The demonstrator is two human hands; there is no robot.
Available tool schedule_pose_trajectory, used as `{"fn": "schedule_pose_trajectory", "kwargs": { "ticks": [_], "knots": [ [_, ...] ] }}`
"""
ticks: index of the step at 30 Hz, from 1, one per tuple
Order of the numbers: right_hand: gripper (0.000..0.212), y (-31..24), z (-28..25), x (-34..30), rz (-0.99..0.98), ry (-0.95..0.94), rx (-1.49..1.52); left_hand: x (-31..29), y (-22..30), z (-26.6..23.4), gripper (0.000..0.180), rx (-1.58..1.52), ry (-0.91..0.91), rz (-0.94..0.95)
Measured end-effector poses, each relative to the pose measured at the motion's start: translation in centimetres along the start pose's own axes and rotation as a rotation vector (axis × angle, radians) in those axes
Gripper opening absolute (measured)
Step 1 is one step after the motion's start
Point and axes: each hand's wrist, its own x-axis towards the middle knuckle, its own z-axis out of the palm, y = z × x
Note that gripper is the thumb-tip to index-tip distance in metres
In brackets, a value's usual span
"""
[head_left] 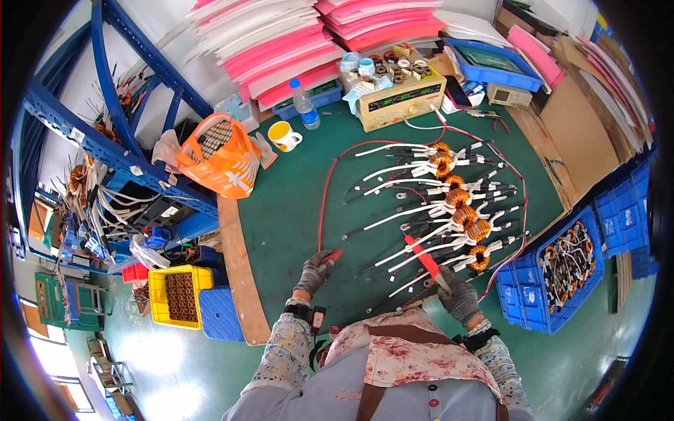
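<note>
Your left fingers [321, 262] pinch a red clip [335, 255], partly hidden by your grip. Right fingers [445, 282] wrap a red probe [424, 260]; tip contact unclear.

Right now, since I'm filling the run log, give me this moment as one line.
left hand: holding red piece | right hand: holding long red tool | green tabletop: copper-wound coils, mug

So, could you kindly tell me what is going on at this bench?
The person's gloved left hand holds a small red piece near a thin red wire. The gloved right hand grips a long red tool by the white leads of copper-coloured coils, which lie in a row on the green table. Behind them stands an instrument with a lit display.
</note>
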Motion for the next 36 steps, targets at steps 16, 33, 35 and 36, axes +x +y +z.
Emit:
{"fn": "schedule_pose_trajectory", "kwargs": {
  "ticks": [16,33,35,36],
  "knots": [
    [0.055,-2.8,-0.4,1.7,0.133,-0.074,-0.089,5.0,-0.2,-0.5,0.034,0.309,0.025,0.097],
    [0.054,-3.8,-0.8,2.1,0.137,-0.066,-0.144,4.4,-0.3,-0.7,0.029,0.391,0.012,0.333],
    [0.054,-4.3,-1.2,2.3,0.137,-0.064,-0.121,4.8,-0.5,-0.8,0.029,0.396,0.01,0.331],
    [0.054,-4.5,-1.3,2.3,0.133,-0.063,-0.096,4.9,-0.5,-0.8,0.028,0.402,0.011,0.327]
  ]
}}
